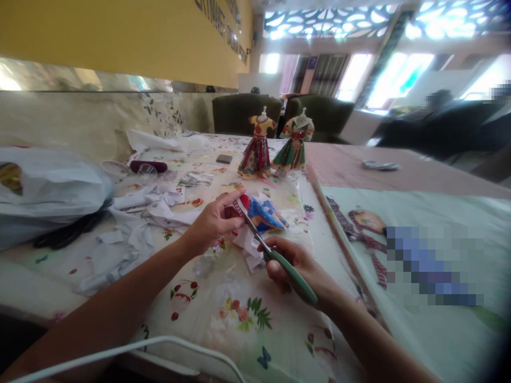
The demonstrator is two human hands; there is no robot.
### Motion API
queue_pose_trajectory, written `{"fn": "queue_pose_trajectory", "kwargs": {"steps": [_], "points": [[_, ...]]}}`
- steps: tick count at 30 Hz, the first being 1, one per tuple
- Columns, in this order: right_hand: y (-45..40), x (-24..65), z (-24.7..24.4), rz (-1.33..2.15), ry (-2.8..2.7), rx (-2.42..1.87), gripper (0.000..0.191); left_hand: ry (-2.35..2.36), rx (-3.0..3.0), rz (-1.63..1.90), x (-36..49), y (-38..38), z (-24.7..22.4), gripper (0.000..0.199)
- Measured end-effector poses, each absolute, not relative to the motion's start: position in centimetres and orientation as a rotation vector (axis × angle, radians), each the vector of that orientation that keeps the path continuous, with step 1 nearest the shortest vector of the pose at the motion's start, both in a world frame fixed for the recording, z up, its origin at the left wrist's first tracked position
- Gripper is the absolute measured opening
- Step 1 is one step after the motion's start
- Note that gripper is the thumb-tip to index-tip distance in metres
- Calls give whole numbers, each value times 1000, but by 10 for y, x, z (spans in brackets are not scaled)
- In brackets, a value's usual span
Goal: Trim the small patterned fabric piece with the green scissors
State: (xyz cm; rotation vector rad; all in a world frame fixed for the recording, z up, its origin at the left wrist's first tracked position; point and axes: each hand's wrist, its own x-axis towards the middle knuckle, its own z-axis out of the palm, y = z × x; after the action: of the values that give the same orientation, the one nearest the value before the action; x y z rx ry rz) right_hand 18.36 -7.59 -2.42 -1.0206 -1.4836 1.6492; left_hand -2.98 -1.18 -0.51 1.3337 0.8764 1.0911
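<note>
My left hand [215, 222] pinches a small piece of red and blue patterned fabric [261, 214] near its red end. The blue part, with gold dots, hangs out to the right over the table. Scissors with green handles [293, 276] are in my right hand [287, 260], its fingers wrapped round the grips. Their blades point up and left and meet the red patterned edge by my left fingertips. Whether the blades have cut into the cloth I cannot tell. White paper scraps [249, 250] lie just beneath the fabric.
Two miniature dresses on stands, one maroon and yellow [259, 146], one green and cream [295, 141], stand ahead. A white plastic bag [51, 186] and paper scraps [120, 250] lie left. Patterned trims [367, 234] lie right. A white cable [159, 340] crosses the front.
</note>
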Motion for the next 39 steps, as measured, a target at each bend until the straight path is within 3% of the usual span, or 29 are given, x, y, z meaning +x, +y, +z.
{"fn": "queue_pose_trajectory", "kwargs": {"steps": [18,39], "points": [[-79,182,-20,1656,-1427,-1023,51,851,1314,1099,-30,-14,-6,83],[-79,182,-20,1609,-1448,-1013,58,844,1365,1107,-29,-14,-5,84]]}}
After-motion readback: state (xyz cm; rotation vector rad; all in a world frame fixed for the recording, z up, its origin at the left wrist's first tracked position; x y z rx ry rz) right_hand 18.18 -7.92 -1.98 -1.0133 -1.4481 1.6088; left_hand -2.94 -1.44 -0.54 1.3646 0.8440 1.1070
